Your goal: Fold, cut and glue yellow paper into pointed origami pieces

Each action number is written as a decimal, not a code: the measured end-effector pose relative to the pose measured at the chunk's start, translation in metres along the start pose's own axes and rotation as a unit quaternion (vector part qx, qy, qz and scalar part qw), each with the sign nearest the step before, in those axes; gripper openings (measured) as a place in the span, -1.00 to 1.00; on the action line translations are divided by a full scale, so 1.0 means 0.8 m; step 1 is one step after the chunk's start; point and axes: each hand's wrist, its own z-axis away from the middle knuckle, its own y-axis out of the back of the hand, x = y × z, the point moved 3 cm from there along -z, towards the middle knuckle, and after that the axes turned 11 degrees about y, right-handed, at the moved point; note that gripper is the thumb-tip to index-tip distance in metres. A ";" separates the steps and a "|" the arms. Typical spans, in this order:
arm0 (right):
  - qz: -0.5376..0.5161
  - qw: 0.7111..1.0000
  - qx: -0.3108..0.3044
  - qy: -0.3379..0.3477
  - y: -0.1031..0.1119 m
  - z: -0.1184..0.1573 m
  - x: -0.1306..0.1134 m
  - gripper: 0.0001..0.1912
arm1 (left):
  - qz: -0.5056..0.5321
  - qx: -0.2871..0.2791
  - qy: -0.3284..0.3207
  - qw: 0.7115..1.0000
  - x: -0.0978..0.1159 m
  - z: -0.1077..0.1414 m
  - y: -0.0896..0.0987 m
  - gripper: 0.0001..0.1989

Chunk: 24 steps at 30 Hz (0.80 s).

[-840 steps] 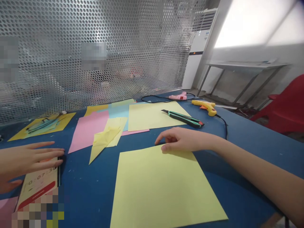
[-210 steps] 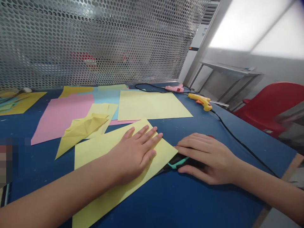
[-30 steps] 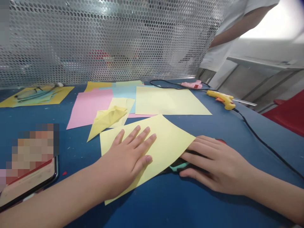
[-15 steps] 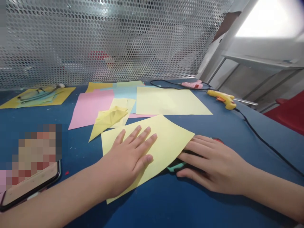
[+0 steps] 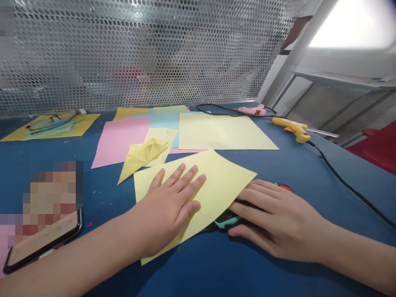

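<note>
A pale yellow sheet [image 5: 216,181] lies in front of me on the blue table, its right corner slightly raised. My left hand [image 5: 170,206] rests flat on it with the fingers spread. At the sheet's right edge, my right hand [image 5: 275,214] lies palm down, fingers apart, over a dark tool with green handle parts [image 5: 227,222]. The sheet and that hand hide most of the tool, and a red and green piece [image 5: 285,187] shows beyond the knuckles. Behind the sheet is a creased yellow folded paper [image 5: 145,152].
Pink paper [image 5: 120,140] and a large cream sheet [image 5: 222,132] lie farther back. A yellow glue gun [image 5: 292,128] and a pink one [image 5: 252,110] trail cords at the right. A phone [image 5: 43,243] is at the left. A perforated metal panel [image 5: 148,53] stands behind.
My right hand has shifted slightly down, showing more of the red and green piece behind it. My left hand keeps its place on the sheet. The whole view has moved a little.
</note>
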 end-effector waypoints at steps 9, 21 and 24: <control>-0.008 1.000 0.006 0.000 -0.004 0.002 0.001 -0.68 | 0.005 0.014 -0.004 1.000 -0.003 0.000 -0.004 -0.43; -0.014 1.000 0.013 0.009 -0.005 -0.001 0.002 -0.68 | 0.004 0.013 -0.008 1.000 -0.003 0.000 -0.003 -0.41; -0.020 1.000 0.016 0.006 -0.008 0.002 0.002 -0.70 | 0.005 0.012 -0.009 1.000 -0.002 0.000 -0.003 -0.40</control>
